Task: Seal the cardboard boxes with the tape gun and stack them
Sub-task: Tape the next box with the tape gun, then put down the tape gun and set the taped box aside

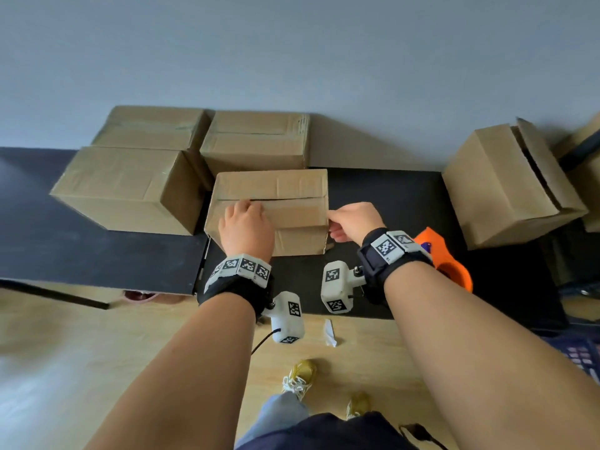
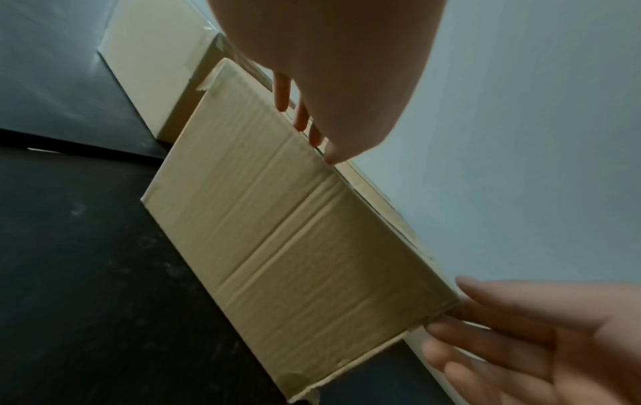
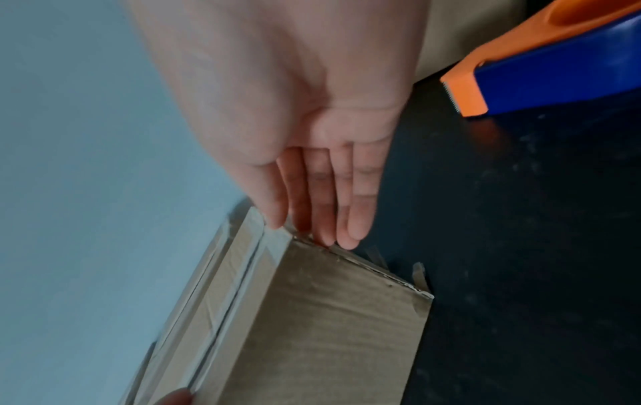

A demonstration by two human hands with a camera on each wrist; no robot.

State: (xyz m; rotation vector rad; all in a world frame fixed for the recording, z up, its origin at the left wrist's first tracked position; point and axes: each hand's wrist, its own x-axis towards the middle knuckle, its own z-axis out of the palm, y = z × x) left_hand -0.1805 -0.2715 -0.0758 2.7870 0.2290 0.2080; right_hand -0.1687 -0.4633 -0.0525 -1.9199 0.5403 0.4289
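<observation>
A cardboard box (image 1: 292,190) stands in the middle of the black table (image 1: 389,196), its top flaps folded down with a dark seam between them. My left hand (image 1: 245,222) lies flat on the near flap, with its fingertips (image 2: 301,117) at the seam. My right hand (image 1: 349,220) touches the box's upper right corner with straight fingers (image 3: 329,208). The box's front face (image 2: 295,233) fills the left wrist view. The orange and blue tape gun (image 1: 444,254) lies on the table just behind my right wrist, with its toothed blade end (image 3: 464,93) toward the box.
Three closed boxes (image 1: 130,186) (image 1: 152,128) (image 1: 256,141) crowd the left and back of the table against the wall. A box with loose flaps (image 1: 506,186) lies on its side at the right. A paper scrap (image 1: 329,332) lies on the wooden floor.
</observation>
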